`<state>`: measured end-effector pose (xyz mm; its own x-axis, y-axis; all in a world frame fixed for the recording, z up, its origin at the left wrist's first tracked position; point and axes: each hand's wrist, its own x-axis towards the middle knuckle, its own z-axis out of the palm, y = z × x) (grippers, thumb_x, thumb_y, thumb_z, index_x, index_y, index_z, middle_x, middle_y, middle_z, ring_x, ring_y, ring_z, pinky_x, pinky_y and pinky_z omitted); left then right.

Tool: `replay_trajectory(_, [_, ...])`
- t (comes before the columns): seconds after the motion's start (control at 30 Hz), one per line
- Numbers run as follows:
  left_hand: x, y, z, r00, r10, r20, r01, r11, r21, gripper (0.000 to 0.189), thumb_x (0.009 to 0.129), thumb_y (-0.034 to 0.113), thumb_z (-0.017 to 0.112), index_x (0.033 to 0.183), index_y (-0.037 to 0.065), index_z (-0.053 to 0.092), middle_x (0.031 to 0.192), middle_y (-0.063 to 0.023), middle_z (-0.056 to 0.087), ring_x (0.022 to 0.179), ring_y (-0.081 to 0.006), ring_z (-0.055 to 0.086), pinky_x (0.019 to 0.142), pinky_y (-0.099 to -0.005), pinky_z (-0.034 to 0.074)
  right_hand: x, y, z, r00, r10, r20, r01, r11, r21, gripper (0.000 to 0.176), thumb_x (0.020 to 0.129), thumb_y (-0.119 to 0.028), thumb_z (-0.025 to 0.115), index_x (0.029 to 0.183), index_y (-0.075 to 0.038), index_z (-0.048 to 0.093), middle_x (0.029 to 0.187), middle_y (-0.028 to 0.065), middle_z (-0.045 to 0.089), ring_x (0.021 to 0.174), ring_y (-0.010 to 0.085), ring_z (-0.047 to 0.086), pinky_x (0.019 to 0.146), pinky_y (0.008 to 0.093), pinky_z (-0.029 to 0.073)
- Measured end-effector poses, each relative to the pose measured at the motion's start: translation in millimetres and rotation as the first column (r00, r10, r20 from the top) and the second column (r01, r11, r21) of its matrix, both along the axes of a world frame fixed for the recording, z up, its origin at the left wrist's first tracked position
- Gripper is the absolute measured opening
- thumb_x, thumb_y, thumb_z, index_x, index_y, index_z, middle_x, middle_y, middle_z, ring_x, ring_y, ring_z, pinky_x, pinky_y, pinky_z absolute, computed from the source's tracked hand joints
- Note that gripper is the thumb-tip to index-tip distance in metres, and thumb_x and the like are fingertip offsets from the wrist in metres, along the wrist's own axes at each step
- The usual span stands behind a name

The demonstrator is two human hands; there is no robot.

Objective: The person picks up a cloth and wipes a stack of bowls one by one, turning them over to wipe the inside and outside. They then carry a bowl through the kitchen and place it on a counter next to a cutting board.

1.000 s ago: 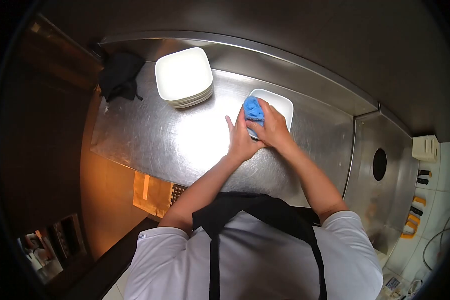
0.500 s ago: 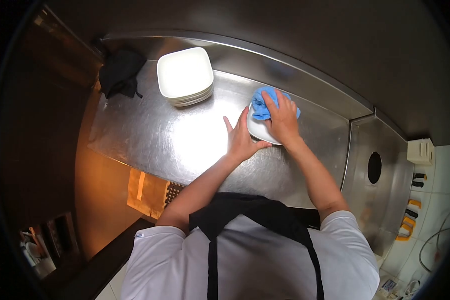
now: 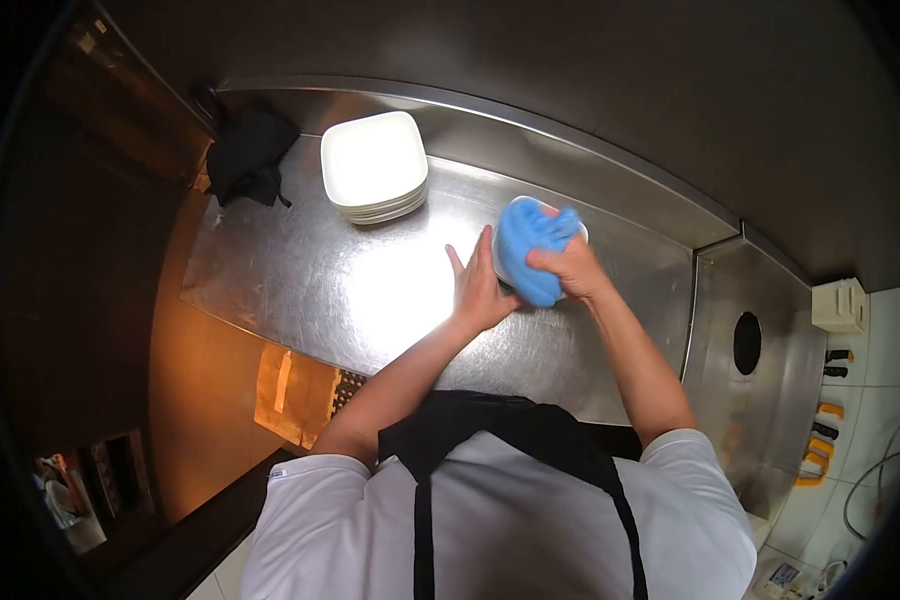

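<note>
A white plate point(image 3: 523, 202) with rounded corners is at the middle right of the steel counter, largely covered by a bunched blue cloth point(image 3: 526, 262). My right hand point(image 3: 572, 264) grips this cloth over the plate, its thumb on top and part of its fingers hidden in the folds. At the plate's left edge, my left hand point(image 3: 482, 292) holds it, with the thumb toward the near edge and one finger sticking out to the left. A stack of white square plates point(image 3: 375, 160) stands farther back on the left, apart from both hands.
A black cloth point(image 3: 250, 158) lies at the counter's back left corner. Raised steel edging point(image 3: 470, 107) runs along the back of the counter point(image 3: 280, 270). At the right is a steel section with a dark round hole point(image 3: 747, 343), with knives point(image 3: 818, 462) beyond it.
My right hand has drawn the blue cloth toward me and left across the plate, covering more of it. My left hand stays at the plate's left edge.
</note>
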<state>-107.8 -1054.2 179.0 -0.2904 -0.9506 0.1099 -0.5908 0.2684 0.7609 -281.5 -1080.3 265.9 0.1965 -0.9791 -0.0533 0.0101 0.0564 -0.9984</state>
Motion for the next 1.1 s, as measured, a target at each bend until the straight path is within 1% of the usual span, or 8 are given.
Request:
replay_trajectory(0.2, [-10, 14, 16, 0.995, 0.080, 0.066, -0.078, 0.996, -0.040, 0.149, 0.054, 0.065, 0.087, 0.152, -0.007, 0.001, 0.157, -0.0316, 0.020, 0.148, -0.0408, 0.021, 0.111, -0.0724, -0.006, -23, -9, 24, 0.528, -0.490, -0.694, -0.133, 0.759, -0.637, 0.076, 0.068, -0.023, 0.086, 0.137, -0.019, 0.055, 0.122, 0.0147, 0.063, 0.111, 0.0316, 0.062, 0.094, 0.0428, 0.047])
replay_trajectory(0.37, [-18, 8, 16, 0.995, 0.089, 0.050, -0.089, 0.996, -0.011, 0.145, 0.054, 0.065, 0.087, 0.151, -0.007, 0.006, 0.153, -0.0283, 0.032, 0.143, -0.0391, 0.035, 0.110, -0.0730, -0.008, -7, 0, -25, 0.215, -0.455, -0.864, -0.227, 0.838, -0.497, 0.077, 0.067, -0.027, 0.085, 0.137, -0.019, 0.055, 0.116, 0.0175, 0.062, 0.106, 0.0350, 0.061, 0.088, 0.0450, 0.049])
replay_trajectory(0.53, [-19, 4, 12, 0.995, 0.098, -0.019, -0.098, 0.995, -0.004, 0.142, 0.053, 0.064, 0.087, 0.151, -0.006, 0.011, 0.151, -0.0255, 0.037, 0.141, -0.0379, 0.037, 0.108, -0.0751, -0.008, 36, 6, -12, 0.637, -0.224, -0.738, 0.183, 0.973, -0.137, 0.062, 0.085, -0.033, 0.077, 0.134, -0.003, 0.052, 0.114, 0.0210, 0.068, 0.099, 0.0359, 0.069, 0.087, 0.0408, 0.055])
replay_trajectory(0.6, [-15, 7, 16, 0.993, 0.095, -0.066, -0.093, 0.995, 0.038, 0.142, 0.053, 0.064, 0.087, 0.150, -0.006, 0.012, 0.151, -0.0255, 0.037, 0.141, -0.0380, 0.039, 0.109, -0.0739, -0.008, 26, -1, -23, 0.965, -0.145, -0.219, 0.190, 0.961, 0.203, 0.064, 0.083, -0.030, 0.078, 0.134, -0.001, 0.052, 0.111, 0.0197, 0.069, 0.098, 0.0302, 0.069, 0.086, 0.0402, 0.055])
replay_trajectory(0.67, [-15, 9, 17, 0.993, 0.112, -0.041, -0.112, 0.994, 0.001, 0.141, 0.053, 0.065, 0.086, 0.150, -0.006, 0.013, 0.150, -0.0249, 0.038, 0.140, -0.0379, 0.038, 0.110, -0.0735, -0.007, 13, 0, -26, 0.931, -0.208, 0.301, 0.064, 0.902, 0.427, 0.063, 0.082, -0.024, 0.081, 0.134, -0.001, 0.053, 0.114, 0.0141, 0.069, 0.100, 0.0208, 0.067, 0.086, 0.0358, 0.055])
replay_trajectory(0.8, [-14, 7, 8, 0.994, 0.109, -0.007, -0.109, 0.992, -0.057, 0.138, 0.054, 0.066, 0.086, 0.149, -0.006, 0.016, 0.147, -0.0238, 0.038, 0.140, -0.0375, 0.036, 0.110, -0.0742, -0.005, 13, -3, 7, 0.719, -0.575, -0.389, 0.316, 0.770, -0.555, 0.075, 0.074, -0.016, 0.086, 0.140, -0.013, 0.051, 0.128, 0.0184, 0.062, 0.112, 0.0350, 0.063, 0.092, 0.0439, 0.051])
replay_trajectory(0.9, [-17, 5, 10, 0.994, 0.099, 0.045, -0.098, 0.995, -0.033, 0.140, 0.054, 0.070, 0.083, 0.149, -0.004, 0.013, 0.148, -0.0235, 0.033, 0.141, -0.0379, 0.032, 0.112, -0.0729, -0.005, -5, -18, -23, 0.333, -0.558, -0.760, -0.090, 0.784, -0.614, 0.086, 0.069, -0.019, 0.088, 0.145, -0.017, 0.046, 0.139, 0.0204, 0.052, 0.126, 0.0383, 0.053, 0.103, 0.0492, 0.041])
replay_trajectory(1.1, [-20, 3, 4, 0.991, 0.123, 0.042, -0.122, 0.992, -0.036, 0.132, 0.059, 0.062, 0.085, 0.149, -0.003, 0.015, 0.148, -0.0222, 0.036, 0.142, -0.0373, 0.034, 0.110, -0.0747, -0.005, 15, -3, -31, 0.389, -0.358, -0.849, -0.166, 0.879, -0.447, 0.103, 0.072, -0.063, 0.075, 0.150, -0.009, 0.036, 0.139, 0.0287, 0.048, 0.124, 0.0440, 0.051, 0.104, 0.0504, 0.040])
